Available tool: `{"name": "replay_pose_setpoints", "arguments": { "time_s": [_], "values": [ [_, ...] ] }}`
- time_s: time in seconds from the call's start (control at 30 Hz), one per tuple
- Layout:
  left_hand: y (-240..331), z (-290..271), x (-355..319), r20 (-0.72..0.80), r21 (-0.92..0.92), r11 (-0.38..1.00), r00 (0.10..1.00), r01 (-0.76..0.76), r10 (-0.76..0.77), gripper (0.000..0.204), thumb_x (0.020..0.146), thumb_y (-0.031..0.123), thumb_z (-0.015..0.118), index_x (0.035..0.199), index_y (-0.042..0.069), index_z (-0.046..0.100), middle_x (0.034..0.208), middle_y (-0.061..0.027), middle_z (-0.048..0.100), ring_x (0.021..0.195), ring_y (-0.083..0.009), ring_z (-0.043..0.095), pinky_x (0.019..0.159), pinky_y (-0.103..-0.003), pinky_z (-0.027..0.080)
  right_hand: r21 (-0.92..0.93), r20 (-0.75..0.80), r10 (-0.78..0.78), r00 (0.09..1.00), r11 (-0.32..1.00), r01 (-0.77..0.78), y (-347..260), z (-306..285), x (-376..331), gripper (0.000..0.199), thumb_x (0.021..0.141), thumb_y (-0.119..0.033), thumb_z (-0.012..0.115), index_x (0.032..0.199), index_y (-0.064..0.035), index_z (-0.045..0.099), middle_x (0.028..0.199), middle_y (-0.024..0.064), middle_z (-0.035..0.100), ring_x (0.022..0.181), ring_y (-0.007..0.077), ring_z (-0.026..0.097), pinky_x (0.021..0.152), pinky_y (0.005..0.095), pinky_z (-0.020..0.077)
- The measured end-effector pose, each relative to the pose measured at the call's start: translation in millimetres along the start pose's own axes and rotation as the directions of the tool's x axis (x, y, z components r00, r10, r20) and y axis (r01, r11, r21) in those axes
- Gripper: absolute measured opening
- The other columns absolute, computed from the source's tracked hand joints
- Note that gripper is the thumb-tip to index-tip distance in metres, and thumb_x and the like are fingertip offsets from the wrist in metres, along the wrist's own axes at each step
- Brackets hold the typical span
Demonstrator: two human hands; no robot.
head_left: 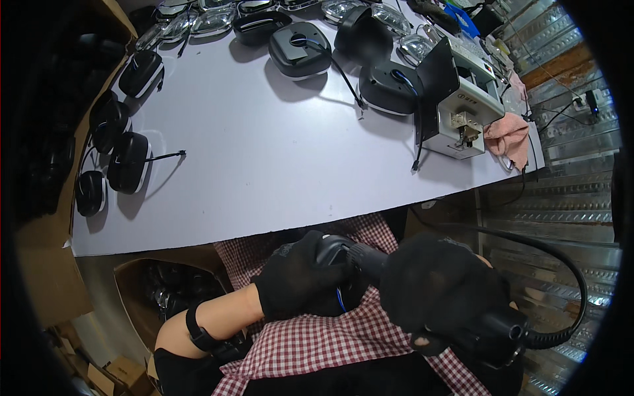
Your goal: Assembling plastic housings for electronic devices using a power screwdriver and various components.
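Note:
Both my hands wear black gloves and meet in front of my checked apron, below the table's front edge. My left hand (pixel 300 277) is closed around a black lamp housing (pixel 333 251), mostly hidden by the glove. A blue wire (pixel 341 300) shows beneath it. In my right hand (pixel 439 280) is a black corded power tool (pixel 366 262) with a ribbed front part, its front end against or close to the housing. From its rear a thick black cable (pixel 574 264) loops up at the right. The tool's tip is hidden, so its exact kind is unclear.
Several black lamp housings (pixel 300 53) with wires stand along the white table's (pixel 244 158) left and far sides, near clear lamp lenses (pixel 212 21). A white boxy machine (pixel 462 109) and a pink cloth (pixel 508 138) occupy the right end. An open carton (pixel 129 284) sits below left.

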State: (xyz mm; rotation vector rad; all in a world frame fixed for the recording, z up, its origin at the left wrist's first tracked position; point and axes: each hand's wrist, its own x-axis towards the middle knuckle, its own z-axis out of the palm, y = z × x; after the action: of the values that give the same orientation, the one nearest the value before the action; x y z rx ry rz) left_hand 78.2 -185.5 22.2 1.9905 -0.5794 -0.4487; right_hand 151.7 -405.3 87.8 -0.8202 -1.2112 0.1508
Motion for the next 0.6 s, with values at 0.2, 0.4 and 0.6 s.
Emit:
{"name": "replay_pose_setpoints", "arguments": {
  "time_s": [0.2, 0.4, 0.6],
  "values": [
    [14.1, -1.6, 5.3, -0.009, -0.153, 0.975, 0.987, 0.159, -0.162, 0.045, 0.089, 0.03, 0.063, 0.128, 0.01, 0.054, 0.117, -0.0189, 0.056, 0.103, -0.0308, 0.061, 0.087, -0.038, 0.052, 0.063, -0.418, -0.105, 0.902, 0.987, 0.145, -41.5, -26.7, -12.7, 0.011, 0.088, -0.013, 0.061, 0.091, -0.0032, 0.058, 0.074, 0.01, 0.061, 0.058, 0.0198, 0.059, 0.055, 0.0317, 0.0508],
    [13.7, -23.7, 11.4, 0.171, -0.678, 0.686, 0.964, 0.263, -0.201, 0.079, 0.072, 0.021, 0.082, 0.136, 0.002, 0.04, 0.121, -0.016, 0.059, 0.111, -0.0231, 0.06, 0.095, -0.037, 0.051, 0.041, -0.753, -0.201, 0.627, 0.936, 0.349, -71.3, -53.7, -27.0, 0.017, 0.087, -0.01, 0.062, 0.102, -0.0068, 0.055, 0.075, 0.0047, 0.057, 0.055, 0.0147, 0.052, 0.056, 0.0274, 0.0471],
    [35.0, -91.9, 35.5, 0.251, -0.189, 0.864, 0.873, 0.467, -0.417, 0.095, 0.06, 0.028, 0.091, 0.134, -0.003, 0.04, 0.113, -0.0192, 0.065, 0.1, -0.0259, 0.067, 0.089, -0.037, 0.055, -0.6, -0.663, -0.534, 0.525, 0.798, 0.054, -82.1, -126.6, -22.6, 0.019, 0.094, -0.008, 0.055, 0.113, -0.0095, 0.053, 0.101, 0.0082, 0.063, 0.086, 0.0152, 0.059, 0.075, 0.0308, 0.0494]
  ]
}}
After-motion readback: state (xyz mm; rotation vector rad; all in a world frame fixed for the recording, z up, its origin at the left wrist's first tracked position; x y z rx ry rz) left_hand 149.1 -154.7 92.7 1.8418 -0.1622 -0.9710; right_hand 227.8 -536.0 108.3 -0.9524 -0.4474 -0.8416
